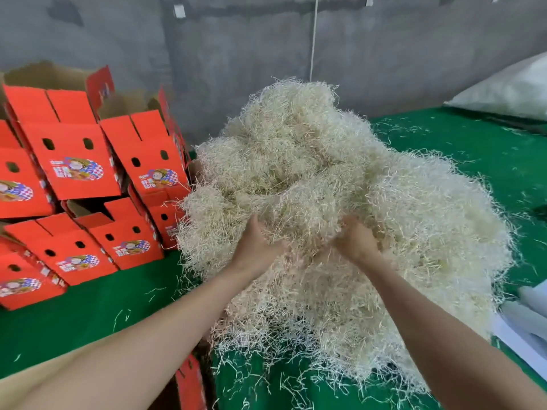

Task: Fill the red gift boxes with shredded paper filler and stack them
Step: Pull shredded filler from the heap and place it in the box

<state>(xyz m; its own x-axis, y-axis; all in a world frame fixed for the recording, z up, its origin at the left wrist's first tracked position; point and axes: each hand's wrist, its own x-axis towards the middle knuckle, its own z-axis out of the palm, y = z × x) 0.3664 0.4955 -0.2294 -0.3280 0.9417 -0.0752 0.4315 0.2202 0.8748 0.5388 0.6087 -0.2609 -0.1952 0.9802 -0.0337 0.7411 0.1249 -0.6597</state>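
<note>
Head view, looking down along two bare forearms that reach forward into a large pale heap of shredded paper filler (325, 161). The heap sits on a green table covering (88, 306) and fills the middle and right of the scene.

The left hand (256, 245) and right hand (356, 242) are close together on the near face of the heap. Both have their fingers curled into the shreds, gripping a clump between them. The fingertips themselves are buried.

On the left stands a leaning pile of red gift boxes (74, 161), several layers high and tilted at different angles, some with their top flaps up. Whether these hold filler cannot be told, because their insides are hidden.

At the near edge, under the left forearm, lies an open box (191, 380) with a brown inside and a red outer wall. What shows of its inside looks bare.

Loose strands litter the green covering. A white sack (509, 87) lies far right against a grey wall (236, 54).

The work seems to be midway. A stack already exists, plenty of filler remains, and this handful is likely meant for the near box, which is not yet filled or stacked.
</note>
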